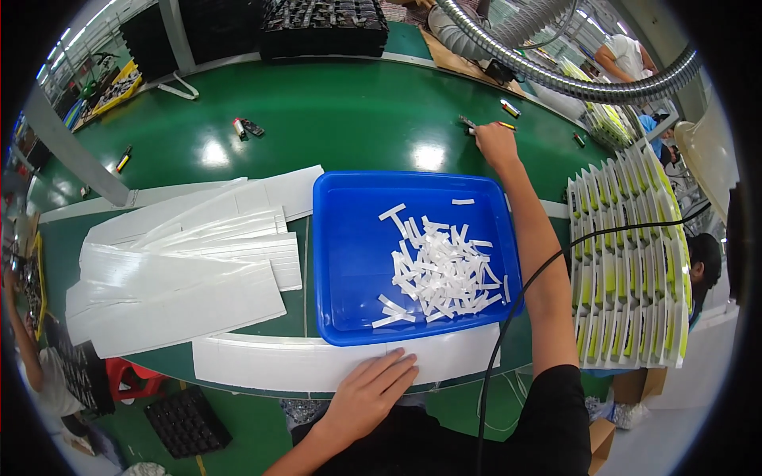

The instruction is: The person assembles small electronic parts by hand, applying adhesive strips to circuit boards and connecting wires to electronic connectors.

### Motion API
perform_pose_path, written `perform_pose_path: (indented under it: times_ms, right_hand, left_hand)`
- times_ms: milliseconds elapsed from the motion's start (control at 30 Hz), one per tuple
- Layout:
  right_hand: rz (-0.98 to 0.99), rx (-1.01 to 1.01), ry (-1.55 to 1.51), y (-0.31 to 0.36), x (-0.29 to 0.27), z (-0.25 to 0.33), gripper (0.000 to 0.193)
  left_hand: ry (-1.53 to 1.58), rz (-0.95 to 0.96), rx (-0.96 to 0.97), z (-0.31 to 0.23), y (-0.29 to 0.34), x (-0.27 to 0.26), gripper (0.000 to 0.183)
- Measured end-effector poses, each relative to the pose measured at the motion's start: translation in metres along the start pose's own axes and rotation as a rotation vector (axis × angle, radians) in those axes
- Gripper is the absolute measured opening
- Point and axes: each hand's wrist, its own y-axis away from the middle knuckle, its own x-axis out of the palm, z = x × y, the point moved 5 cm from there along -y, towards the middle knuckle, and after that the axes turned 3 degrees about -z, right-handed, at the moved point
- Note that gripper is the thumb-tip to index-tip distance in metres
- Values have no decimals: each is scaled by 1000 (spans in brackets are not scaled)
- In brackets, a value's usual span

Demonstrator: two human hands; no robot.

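Observation:
My left hand (pixel 371 394) lies with its fingers stretched out on a long white sheet (pixel 262 361) along the table's front edge. Reaching across to the green conveyor belt, my right hand (pixel 496 144) has its fingers closed around a small object (pixel 468 125). A metallic tip and a bit of yellow show beside those fingers, but its kind is unclear. Between my arms stands a blue tray (pixel 349 262) holding a heap of short white strips (pixel 444 270). To its left, several white sheets (pixel 175 270) overlap in a loose pile.
Small items, such as a lighter-like piece (pixel 239 128), lie scattered on the belt (pixel 341 111). A ribbed metal hose (pixel 587 87) arches at upper right. Stacked white-and-yellow-green packs (pixel 631 262) stand to the right. A black cable (pixel 548 262) crosses my right arm.

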Motion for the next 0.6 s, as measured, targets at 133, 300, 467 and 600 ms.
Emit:
perform_pose_path:
  times_ms: [133, 300, 467, 600]
  right_hand:
    - [-140, 96, -283, 18, -50, 18, 18]
    - [-235, 248, -1265, 98, -128, 43, 21]
    - [-7, 125, -1497, 203, -198, 114, 19]
    - [-217, -460, -1093, 250, -257, 166, 26]
  left_hand:
    - [6, -46, -5, 6, 3, -1, 29]
    - [289, -199, -67, 12, 2, -5, 21]
    - [509, -294, -197, 17, 4, -25, 23]
    - [1392, -102, -708, 40, -3, -14, 33]
